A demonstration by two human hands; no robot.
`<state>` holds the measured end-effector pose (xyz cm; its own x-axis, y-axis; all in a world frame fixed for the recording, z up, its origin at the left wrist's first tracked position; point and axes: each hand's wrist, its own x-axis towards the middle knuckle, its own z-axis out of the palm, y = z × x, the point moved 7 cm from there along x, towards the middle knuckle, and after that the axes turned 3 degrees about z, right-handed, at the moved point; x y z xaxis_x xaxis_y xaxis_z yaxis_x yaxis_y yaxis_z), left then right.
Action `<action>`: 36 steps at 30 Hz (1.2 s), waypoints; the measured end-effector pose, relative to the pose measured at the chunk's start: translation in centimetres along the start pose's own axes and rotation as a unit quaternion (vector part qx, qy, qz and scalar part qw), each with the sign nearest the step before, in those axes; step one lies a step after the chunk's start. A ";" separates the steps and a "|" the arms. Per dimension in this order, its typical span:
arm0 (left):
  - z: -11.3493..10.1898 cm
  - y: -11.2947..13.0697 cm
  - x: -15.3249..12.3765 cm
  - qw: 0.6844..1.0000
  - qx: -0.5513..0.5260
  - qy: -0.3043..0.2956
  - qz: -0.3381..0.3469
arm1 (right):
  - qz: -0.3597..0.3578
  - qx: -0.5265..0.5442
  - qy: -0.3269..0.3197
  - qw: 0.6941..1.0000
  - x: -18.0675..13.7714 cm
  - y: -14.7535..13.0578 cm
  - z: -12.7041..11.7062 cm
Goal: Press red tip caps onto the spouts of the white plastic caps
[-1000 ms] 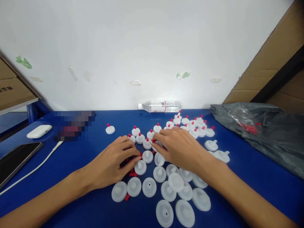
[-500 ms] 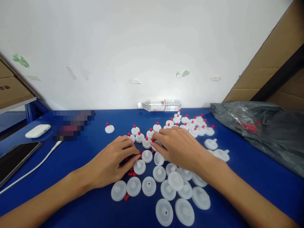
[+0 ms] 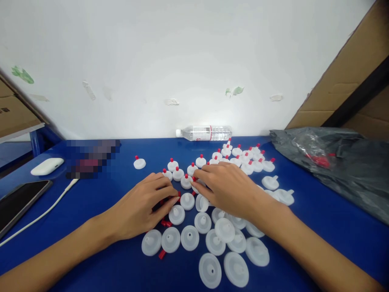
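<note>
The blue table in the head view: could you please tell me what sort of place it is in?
Probably a small hand-assembly workshop: the blue table is strewn with identical white plastic discs, some topped with red caps, with cardboard boxes alongside and a grey bag holding red parts.

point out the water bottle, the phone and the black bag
water bottle (image 3: 204, 132), head view, on its label
phone (image 3: 18, 200), head view, on its dark screen
black bag (image 3: 349, 174), head view, on its crinkled middle
</note>
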<state>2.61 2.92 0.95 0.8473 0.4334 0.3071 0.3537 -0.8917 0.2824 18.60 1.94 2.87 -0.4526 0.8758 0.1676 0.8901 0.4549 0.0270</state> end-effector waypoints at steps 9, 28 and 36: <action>0.0 0.0 0.2 1.000 -0.004 -0.003 -0.003 | -0.009 0.008 0.011 1.000 0.1 -0.2 0.1; 0.1 0.2 0.1 1.000 0.000 -0.003 0.003 | -0.011 0.005 0.013 1.000 0.0 -0.3 0.0; 0.0 0.3 0.0 1.000 0.001 0.005 0.009 | -0.011 0.006 0.015 1.000 0.0 -0.2 0.2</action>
<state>2.75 2.67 1.05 0.8499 0.4177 0.3213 0.3382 -0.8999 0.2752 18.40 1.82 2.70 -0.4698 0.8604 0.1973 0.8793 0.4760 0.0182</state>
